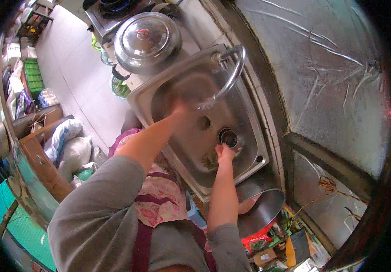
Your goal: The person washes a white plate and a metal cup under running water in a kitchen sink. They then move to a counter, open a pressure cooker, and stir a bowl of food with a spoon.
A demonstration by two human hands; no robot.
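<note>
A stainless steel sink (185,80) lies before me. My left hand (181,107) is inside it, left of the falling water and blurred by motion, so its fingers cannot be made out. My right hand (225,152) grips the near rim of a small round dark cup-like piece (228,137), perhaps a drain strainer. That piece is right of and nearer to me than the dark round drain hole (203,122). Water (207,102) splashes out of a curved metal faucet (234,74) at the far side.
A large lidded metal pot (146,42) stands left of the sink, with a gas stove (108,17) beyond it. At the lower right is a dark wok-like pan (263,214). Full sacks (74,154) and a green crate (34,76) stand on the floor at left.
</note>
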